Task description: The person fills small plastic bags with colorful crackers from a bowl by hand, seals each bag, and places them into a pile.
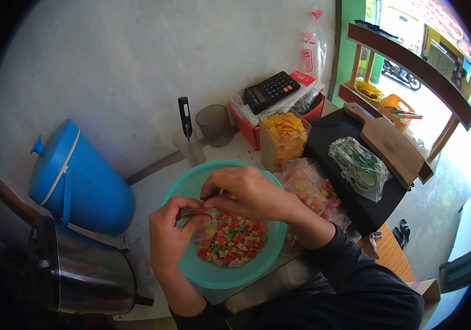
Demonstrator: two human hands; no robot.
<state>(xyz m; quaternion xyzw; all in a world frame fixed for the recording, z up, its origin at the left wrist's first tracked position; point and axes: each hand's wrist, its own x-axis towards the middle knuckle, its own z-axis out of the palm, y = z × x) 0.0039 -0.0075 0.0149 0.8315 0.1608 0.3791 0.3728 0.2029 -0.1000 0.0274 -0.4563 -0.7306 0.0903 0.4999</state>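
Over a teal plastic basin (221,279), my left hand (170,234) and my right hand (252,192) meet, with fingers closed on the top of a small clear plastic bag (208,226). A few coloured pieces show through the bag's lower part, which hangs above the basin's contents. Small red, orange, yellow and green snack pieces (235,242) fill the bottom of the basin. My right forearm crosses the basin's right rim. Fingers partly hide the bag's mouth.
Filled clear bags (307,184) lie right of the basin, near a container of yellow chips (285,137). Behind stand two cups, one holding a black-handled tool (185,116), and a calculator (271,91). A blue jug (84,181) and metal pot (95,275) stand left; a cutting board (392,146) lies right.
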